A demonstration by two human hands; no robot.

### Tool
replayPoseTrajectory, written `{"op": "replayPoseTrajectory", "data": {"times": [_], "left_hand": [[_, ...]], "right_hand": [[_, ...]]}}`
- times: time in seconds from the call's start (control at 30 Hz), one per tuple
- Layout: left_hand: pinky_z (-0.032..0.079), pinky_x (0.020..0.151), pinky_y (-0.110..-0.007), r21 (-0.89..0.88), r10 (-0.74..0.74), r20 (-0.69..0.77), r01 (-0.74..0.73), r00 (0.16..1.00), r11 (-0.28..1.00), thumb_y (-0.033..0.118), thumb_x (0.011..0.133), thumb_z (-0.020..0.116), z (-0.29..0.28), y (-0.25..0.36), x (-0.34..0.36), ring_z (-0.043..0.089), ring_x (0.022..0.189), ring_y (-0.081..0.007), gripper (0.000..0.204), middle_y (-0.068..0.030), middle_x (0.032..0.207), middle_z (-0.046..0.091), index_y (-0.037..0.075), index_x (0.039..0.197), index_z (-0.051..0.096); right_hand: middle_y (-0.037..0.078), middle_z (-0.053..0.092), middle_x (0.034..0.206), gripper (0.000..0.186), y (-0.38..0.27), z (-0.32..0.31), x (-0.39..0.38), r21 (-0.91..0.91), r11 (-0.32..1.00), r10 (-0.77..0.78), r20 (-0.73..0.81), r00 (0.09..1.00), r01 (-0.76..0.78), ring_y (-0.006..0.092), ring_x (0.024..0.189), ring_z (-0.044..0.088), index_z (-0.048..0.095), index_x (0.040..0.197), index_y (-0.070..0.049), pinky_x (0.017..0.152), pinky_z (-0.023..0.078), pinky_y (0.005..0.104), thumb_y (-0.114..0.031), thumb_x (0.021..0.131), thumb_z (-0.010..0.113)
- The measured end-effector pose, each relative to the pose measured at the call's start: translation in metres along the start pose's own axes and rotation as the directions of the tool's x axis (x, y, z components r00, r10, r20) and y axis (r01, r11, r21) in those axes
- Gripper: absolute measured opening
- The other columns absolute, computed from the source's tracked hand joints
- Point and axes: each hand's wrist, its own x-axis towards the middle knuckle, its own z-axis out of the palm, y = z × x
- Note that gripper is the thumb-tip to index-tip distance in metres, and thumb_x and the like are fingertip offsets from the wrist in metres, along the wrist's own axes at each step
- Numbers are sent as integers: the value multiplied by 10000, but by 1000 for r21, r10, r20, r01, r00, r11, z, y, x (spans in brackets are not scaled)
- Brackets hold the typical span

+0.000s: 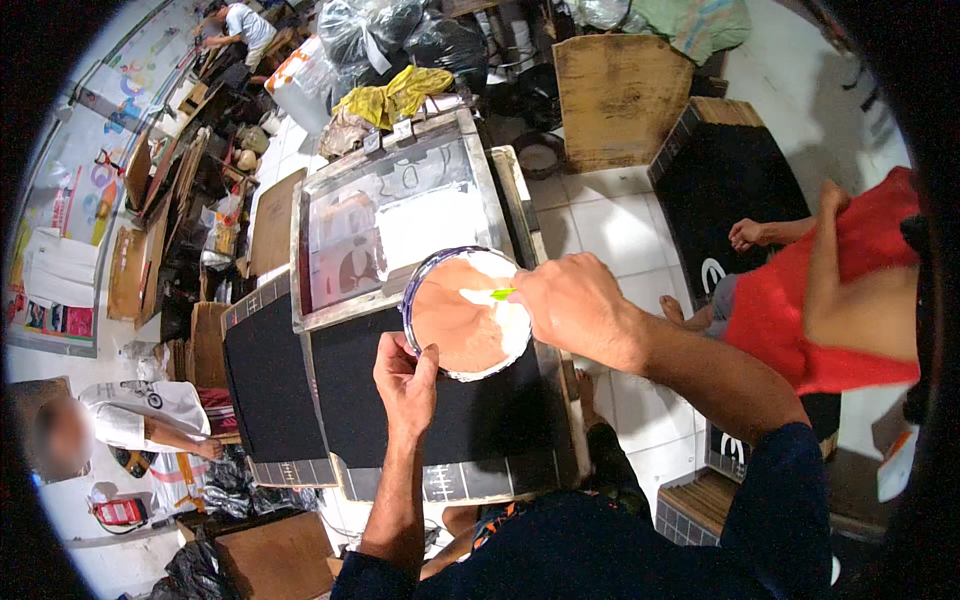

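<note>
A round tub (407, 318) with a dark, paint-smeared rim is held over the work table. It contains peach-brown paint (452, 318), with white paint along its right side. My left hand (408, 385) grips the tub's near left edge, thumb at the rim and fingers underneath. In my closed right hand (580, 312) is a small spatula with a bright green part (502, 294); its white-coated end dips into the paint. Just beyond the tub lies a screen-printing frame (350, 314), its mesh partly covered with white paint. Black fabric (390, 375) covers the board beneath.
At right, a person in red (830, 300) stands beside another black-covered board (745, 160). Another person (150, 410) is at the lower left, and one (245, 25) works far back. A yellow cloth (395, 95) and black plastic bags (445, 50) lie behind the frame. A wooden panel (620, 105) stands beyond.
</note>
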Motion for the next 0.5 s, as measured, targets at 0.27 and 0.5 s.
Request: {"op": "replayPoseTrajectory", "data": {"times": [0.27,0.5], "left_hand": [[429,653,-205,90,25,-34,-22,999,996,-24,954,666,86,-3,58,486,735,-25,186,44,855,565,74,950,509],[413,643,-208,120,62,-26,-58,998,991,-16,958,667,124,-9,91,455,740,-31,187,52,839,504,70,934,502]], "right_hand": [[272,690,814,297,106,-2,7,471,860,156,117,981,-193,455,775,694,746,860,-16,720,552,530,-261,972,622],[155,616,621,413,140,16,-5,662,608,388,235,891,-439,290,580,597,733,784,-35,591,460,433,-361,1015,626]]}}
